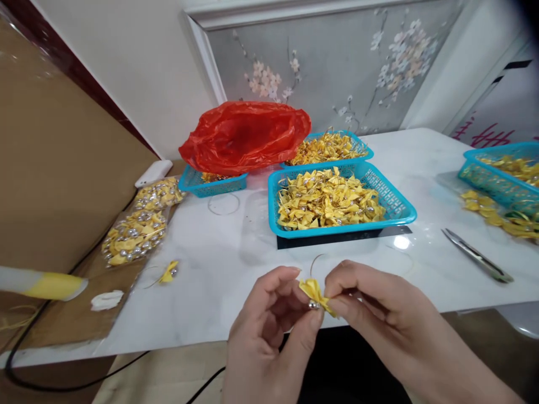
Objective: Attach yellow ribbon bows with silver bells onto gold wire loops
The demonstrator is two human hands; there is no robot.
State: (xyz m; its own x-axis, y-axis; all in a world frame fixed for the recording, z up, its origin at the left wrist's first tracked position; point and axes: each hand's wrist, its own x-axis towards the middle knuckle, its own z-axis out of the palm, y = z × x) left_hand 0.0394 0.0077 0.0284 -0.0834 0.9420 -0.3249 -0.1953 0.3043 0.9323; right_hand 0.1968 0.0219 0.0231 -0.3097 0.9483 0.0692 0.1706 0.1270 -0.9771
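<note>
Left hand [269,331] and right hand [379,314] pinch yellow bow [315,293]; bead [313,304] at 6 o'clock may slip loose.

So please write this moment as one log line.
left hand: pinches yellow bow | right hand: pinches same bow | nearest: blue basket of bows | tweezers: on table, untouched

Small yellow bow [315,293] with silver bead

Both hands [269,325] [379,314] pinch yellow bow [315,293].
</note>
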